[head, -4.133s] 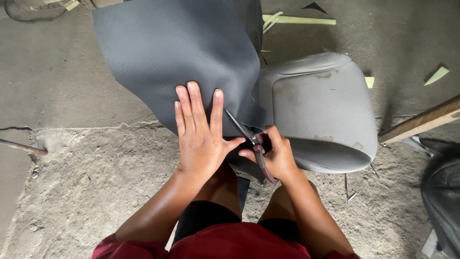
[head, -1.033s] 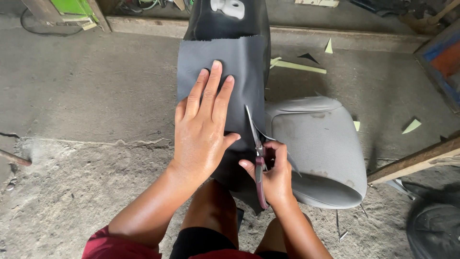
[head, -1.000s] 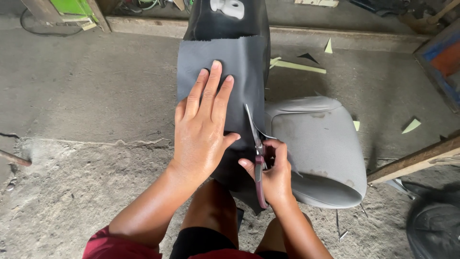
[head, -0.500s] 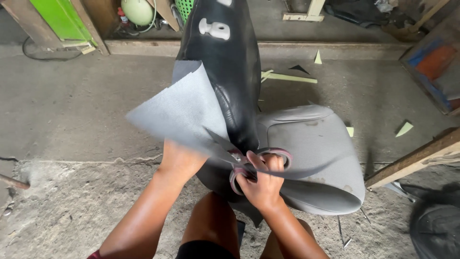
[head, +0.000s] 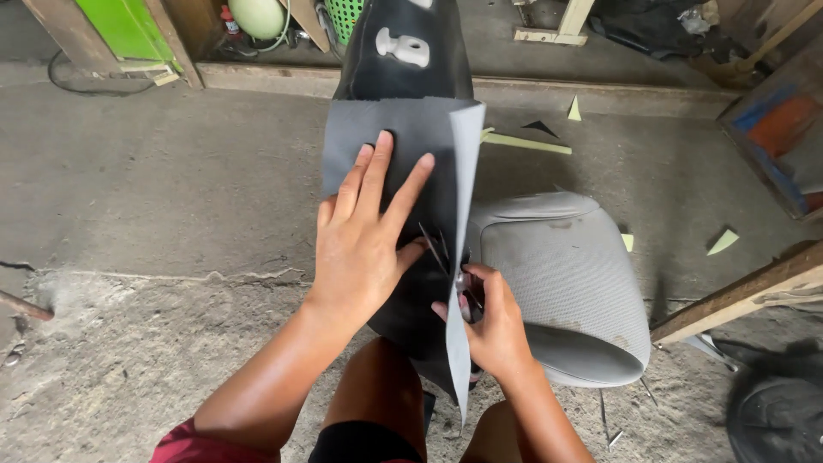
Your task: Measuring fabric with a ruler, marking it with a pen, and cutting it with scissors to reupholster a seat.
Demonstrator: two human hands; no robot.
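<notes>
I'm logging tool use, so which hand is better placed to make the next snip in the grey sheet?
Probably the right hand: it holds the scissors at the grey sheet. The left hand lies flat on it.

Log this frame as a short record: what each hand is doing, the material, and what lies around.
left hand: flat, fingers spread, pressing the grey sheet
right hand: gripping scissors, blades at the sheet's folded edge
under sheet: long black seat form
beside it: grey seat cover on the concrete floor
scraps: pale green offcuts
</notes>
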